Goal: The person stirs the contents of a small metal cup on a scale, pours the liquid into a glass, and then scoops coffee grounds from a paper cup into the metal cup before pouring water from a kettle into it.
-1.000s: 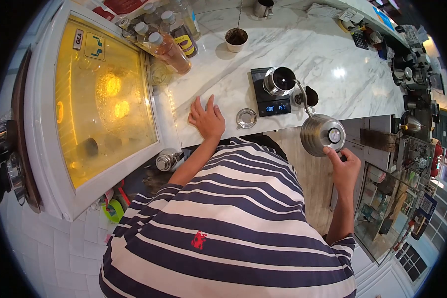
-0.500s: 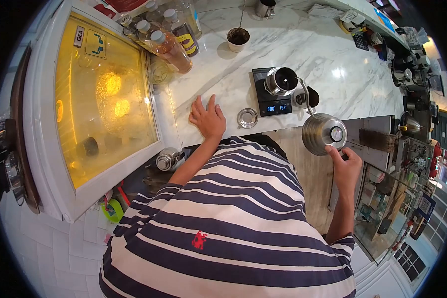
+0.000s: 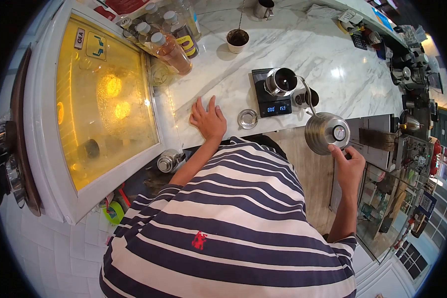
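My right hand (image 3: 349, 164) is closed on a steel gooseneck kettle (image 3: 327, 133), held out beyond the counter's front edge. The kettle's thin spout reaches over to a metal coffee dripper (image 3: 282, 82) with a dark inside. That dripper stands on a black digital scale (image 3: 265, 107), whose blue display is lit. A metal cup (image 3: 305, 98) sits just right of the scale, partly behind the spout. My left hand (image 3: 208, 118) rests flat on the marble counter with its fingers spread, holding nothing. Between it and the scale lies a small round glass dish (image 3: 247, 118).
Several bottles (image 3: 171, 52) stand at the back left, beside a yellow-lit glass-fronted cabinet (image 3: 107, 99). A cup with dark contents (image 3: 237, 39) and a metal pitcher (image 3: 264, 9) are farther back on the marble counter (image 3: 333, 54). A calculator (image 3: 359, 41) lies at the right rear.
My right hand and the kettle have shifted slightly right, with the spout still by the dripper. The number on the scale's display has changed slightly. My left hand stays in place.
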### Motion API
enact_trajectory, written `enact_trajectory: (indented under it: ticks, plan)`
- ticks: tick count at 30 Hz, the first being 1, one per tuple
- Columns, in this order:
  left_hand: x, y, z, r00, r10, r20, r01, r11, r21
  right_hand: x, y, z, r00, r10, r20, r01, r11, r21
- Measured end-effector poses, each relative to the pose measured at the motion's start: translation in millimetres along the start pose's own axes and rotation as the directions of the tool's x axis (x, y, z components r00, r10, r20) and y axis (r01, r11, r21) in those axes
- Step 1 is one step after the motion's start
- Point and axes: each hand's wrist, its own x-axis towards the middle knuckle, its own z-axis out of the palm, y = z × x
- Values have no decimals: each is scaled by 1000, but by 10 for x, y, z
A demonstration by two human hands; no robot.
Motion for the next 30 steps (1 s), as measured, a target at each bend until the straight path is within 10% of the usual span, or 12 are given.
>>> enact_trajectory:
  ticks: [30]
  plan:
    - [1,-10,11,1000,2,-1,-2,1000,6,87,-195,-294,998,-7,67,14,995,-96]
